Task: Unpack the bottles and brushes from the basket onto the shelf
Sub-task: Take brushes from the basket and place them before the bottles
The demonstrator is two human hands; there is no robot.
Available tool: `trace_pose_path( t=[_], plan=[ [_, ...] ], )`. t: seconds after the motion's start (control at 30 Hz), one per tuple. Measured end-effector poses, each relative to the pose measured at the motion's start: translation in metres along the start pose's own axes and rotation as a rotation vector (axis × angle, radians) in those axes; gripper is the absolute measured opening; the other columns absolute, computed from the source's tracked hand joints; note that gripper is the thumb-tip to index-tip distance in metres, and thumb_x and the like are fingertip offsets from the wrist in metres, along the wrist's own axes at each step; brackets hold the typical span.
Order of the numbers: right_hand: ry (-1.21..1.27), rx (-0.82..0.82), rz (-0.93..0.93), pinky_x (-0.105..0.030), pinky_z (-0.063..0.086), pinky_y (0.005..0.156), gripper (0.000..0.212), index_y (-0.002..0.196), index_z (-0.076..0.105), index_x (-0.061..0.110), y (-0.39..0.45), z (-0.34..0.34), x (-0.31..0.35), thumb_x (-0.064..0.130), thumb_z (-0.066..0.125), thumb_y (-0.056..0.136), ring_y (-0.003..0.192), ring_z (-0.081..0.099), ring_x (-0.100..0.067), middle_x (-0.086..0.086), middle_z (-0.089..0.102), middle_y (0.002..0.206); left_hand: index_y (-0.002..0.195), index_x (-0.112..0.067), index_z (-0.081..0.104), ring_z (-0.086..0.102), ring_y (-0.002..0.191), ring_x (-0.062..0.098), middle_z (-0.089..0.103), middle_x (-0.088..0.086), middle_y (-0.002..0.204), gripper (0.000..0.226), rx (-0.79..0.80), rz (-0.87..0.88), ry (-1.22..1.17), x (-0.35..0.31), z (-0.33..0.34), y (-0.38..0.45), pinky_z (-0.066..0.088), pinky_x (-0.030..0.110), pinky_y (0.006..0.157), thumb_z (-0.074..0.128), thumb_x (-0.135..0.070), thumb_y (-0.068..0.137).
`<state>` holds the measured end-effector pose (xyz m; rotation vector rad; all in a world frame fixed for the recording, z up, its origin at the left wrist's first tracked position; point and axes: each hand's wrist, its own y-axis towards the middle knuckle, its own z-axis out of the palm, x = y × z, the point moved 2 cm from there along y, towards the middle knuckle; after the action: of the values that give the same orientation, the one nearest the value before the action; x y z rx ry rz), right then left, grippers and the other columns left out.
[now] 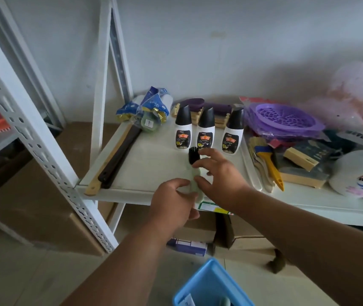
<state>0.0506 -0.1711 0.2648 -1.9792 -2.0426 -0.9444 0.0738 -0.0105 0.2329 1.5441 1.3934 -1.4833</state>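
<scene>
Blue plastic basket (211, 288) sits below both forearms. Pale-green-handled, black-bristled brush (193, 168) is gripped by left hand (174, 202) at its near end; long axis points away. Right hand (218, 173), fingers spread, rests beside it on white shelf (145, 164), before three black-capped white bottles (206, 133).

Two bare forearms, no sleeves, no watch or rings; left hand (174, 202) and right hand (218, 173) ungloved
</scene>
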Motion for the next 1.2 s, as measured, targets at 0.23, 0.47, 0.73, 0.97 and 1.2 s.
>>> trace_pose_path(
  t=[0.23,0.47,0.73,0.97,1.2],
  plan=[
    [0.108,0.015,-0.293,-0.025,0.055,0.09,0.034,0.116,0.07,0.01,-0.086,0.004,0.001,-0.005,0.063,0.087,0.103,0.064,-0.017,-0.005,0.063,0.115,0.075,-0.03,0.054,0.045,0.049,0.0,0.055,-0.014,0.057,0.011,0.019,0.352,0.189,0.035,0.024,-0.024,0.041,0.013,0.046,0.063,-0.035,0.08],
    [0.046,0.349,-0.02,-0.04,0.057,0.088,0.034,0.125,0.068,0.007,-0.174,0.081,-0.084,0.006,0.07,0.091,0.103,0.068,-0.032,-0.013,0.065,0.119,0.074,-0.028,0.053,0.059,0.059,0.022,0.058,0.0,0.066,0.01,0.278,-0.101,0.232,0.17,0.087,-0.026,0.047,0.04,0.057,0.063,-0.031,0.076],
    [-0.107,0.651,0.271,-0.041,0.051,0.102,0.054,0.155,0.043,0.024,-0.234,0.166,-0.182,0.02,0.054,0.103,0.133,0.054,-0.026,-0.003,0.052,0.149,0.132,-0.036,0.065,0.069,0.077,0.013,0.066,-0.007,0.095,0.053,0.681,-0.516,0.685,0.293,0.145,-0.041,0.057,0.021,0.063,0.068,-0.039,0.079],
    [-0.119,0.583,0.391,-0.036,0.052,0.094,0.055,0.152,0.044,0.027,-0.249,0.178,-0.238,0.018,0.055,0.1,0.127,0.057,-0.024,0.001,0.055,0.145,0.146,-0.038,0.061,0.073,0.076,0.009,0.076,-0.005,0.104,0.069,0.841,-0.64,0.811,0.338,0.188,-0.075,0.057,0.021,0.071,0.07,-0.042,0.077],
    [-0.082,0.527,0.433,-0.037,0.055,0.096,0.05,0.149,0.046,0.029,-0.249,0.174,-0.252,0.021,0.057,0.101,0.122,0.058,-0.021,0.004,0.057,0.14,0.146,-0.025,0.062,0.064,0.124,0.026,0.066,0.008,0.143,0.046,0.562,-0.56,0.821,0.346,0.194,-0.062,0.05,0.034,0.111,0.058,-0.017,0.101]
  ],
)
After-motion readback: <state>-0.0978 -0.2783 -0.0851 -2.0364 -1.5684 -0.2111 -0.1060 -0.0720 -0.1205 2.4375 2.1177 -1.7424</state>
